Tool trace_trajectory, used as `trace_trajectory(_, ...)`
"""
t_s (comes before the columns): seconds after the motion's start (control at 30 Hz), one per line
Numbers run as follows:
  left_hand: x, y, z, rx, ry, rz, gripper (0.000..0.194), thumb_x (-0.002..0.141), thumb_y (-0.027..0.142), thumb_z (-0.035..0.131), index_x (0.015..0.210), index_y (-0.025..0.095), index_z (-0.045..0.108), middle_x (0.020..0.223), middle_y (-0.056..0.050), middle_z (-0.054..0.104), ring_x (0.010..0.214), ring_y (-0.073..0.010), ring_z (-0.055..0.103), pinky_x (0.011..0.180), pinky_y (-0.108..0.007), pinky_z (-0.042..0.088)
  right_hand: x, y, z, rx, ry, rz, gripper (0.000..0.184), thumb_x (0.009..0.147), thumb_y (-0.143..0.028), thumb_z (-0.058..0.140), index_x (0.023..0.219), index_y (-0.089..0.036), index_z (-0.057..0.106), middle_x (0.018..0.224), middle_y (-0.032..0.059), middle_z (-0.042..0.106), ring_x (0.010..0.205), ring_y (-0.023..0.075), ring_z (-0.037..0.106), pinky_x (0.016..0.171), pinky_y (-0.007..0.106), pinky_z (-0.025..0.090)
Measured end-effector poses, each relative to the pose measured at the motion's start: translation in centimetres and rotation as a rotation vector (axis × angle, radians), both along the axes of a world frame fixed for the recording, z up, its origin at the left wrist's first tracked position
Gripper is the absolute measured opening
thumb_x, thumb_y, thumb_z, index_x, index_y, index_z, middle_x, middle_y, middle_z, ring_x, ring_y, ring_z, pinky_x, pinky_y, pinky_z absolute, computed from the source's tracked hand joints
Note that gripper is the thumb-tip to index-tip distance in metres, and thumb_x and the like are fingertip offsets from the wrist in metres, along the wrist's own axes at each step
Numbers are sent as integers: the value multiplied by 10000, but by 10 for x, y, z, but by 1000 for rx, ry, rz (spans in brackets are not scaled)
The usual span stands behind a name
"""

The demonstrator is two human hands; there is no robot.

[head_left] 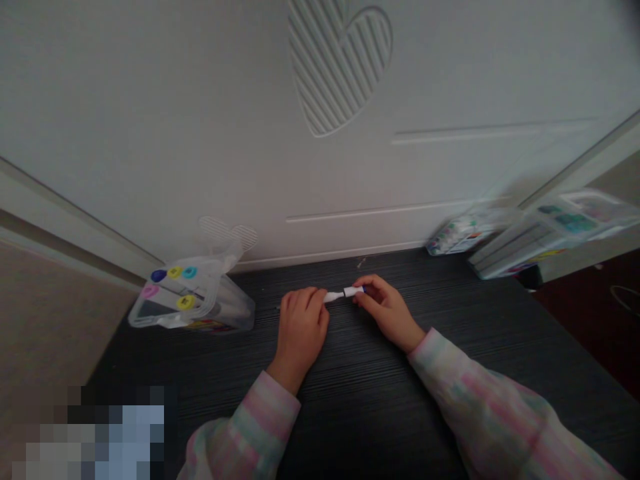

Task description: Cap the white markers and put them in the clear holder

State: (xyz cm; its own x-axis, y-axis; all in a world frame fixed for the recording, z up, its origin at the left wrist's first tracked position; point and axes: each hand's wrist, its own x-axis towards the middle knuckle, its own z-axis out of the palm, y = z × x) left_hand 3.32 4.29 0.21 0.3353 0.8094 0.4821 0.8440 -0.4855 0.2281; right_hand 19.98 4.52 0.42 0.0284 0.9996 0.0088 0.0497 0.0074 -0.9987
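Over the dark tabletop, my left hand (302,317) is closed around a white marker (332,296), most of which its fingers hide. A thin dark end of the marker sticks out on the hand's left side. To the right, my right hand (383,305) pinches a white marker cap (353,291) with a bit of blue at its far end. Cap and marker lie in one line, and a narrow dark piece shows between them. Whether the cap touches the marker's tip is too small to tell.
At the left stands a clear plastic box (237,310) with several markers, their ends yellow, blue and pink. A pack of markers (457,235) and another clear case (530,240) stand at the back right. A white panel (225,133) rises behind the dark table (360,413).
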Motion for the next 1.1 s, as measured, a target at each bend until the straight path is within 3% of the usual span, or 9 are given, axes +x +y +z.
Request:
trace_trajectory(0.37, 0, -1, 2, -28, -8, -29, 214, 801, 129, 454, 968, 172, 580, 907, -65, 611, 876, -200, 546, 802, -370, 415, -1, -1, -6, 49, -85, 58, 172, 721, -267, 559, 868, -182, 531, 806, 24, 594, 758, 143, 583, 711, 287, 461)
trace_trajectory(1.1, -1, -1, 0, -20, -11, -40, 217, 783, 99, 479, 966, 158, 579, 908, -62, 614, 869, -206, 533, 808, -366, 427, -3, -4, 1, 167, -391, 87, 133, 776, -237, 517, 886, -178, 561, 790, 16, 582, 694, 120, 531, 668, 255, 437)
